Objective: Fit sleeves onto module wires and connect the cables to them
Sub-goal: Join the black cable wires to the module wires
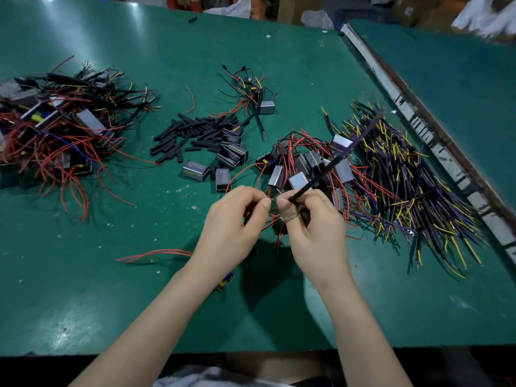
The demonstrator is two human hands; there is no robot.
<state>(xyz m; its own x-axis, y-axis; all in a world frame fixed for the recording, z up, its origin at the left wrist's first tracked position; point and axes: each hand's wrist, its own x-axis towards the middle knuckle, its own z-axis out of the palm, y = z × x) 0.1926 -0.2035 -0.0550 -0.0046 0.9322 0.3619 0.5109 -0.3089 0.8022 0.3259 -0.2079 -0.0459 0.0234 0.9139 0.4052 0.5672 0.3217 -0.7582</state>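
Pinching red wire in left hand and black cable in right hand, thumbs nearly touching at near centre of table, cable's long axis slanting far-right from the right hand, wire end facing cable end, joint hidden.

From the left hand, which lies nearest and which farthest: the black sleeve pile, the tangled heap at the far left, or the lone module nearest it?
Measured from the left hand:
1. Lone module, just beyond the hand.
2. Black sleeve pile, farther back, centre.
3. Tangled heap, far left.
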